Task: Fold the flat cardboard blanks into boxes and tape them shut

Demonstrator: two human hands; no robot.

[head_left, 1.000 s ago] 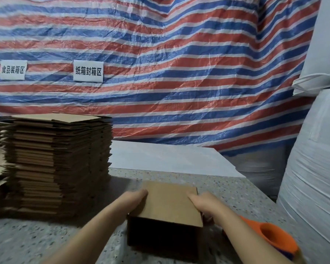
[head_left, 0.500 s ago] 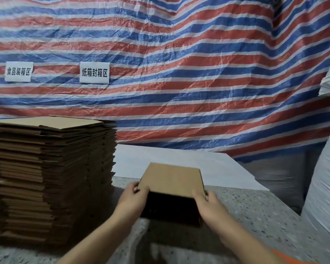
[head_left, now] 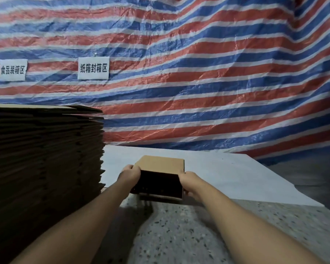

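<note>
A small folded cardboard box (head_left: 161, 164) is held out in front of me, a little above the speckled table (head_left: 179, 235), with its top face lit and its near side in shadow. My left hand (head_left: 130, 173) grips its left side and my right hand (head_left: 189, 181) grips its right side, arms stretched forward. A tall stack of flat cardboard blanks (head_left: 44, 159) stands on the table at the left, close to my left forearm.
A white board (head_left: 227, 174) lies on the far part of the table, under and behind the box. A red, white and blue striped tarp (head_left: 198, 82) hangs behind as a wall, with two white paper labels (head_left: 93, 68) on it.
Both hands have lifted the box off the table and carried it forward, away from me, toward the white board. The orange tape dispenser at lower right has left the view.
</note>
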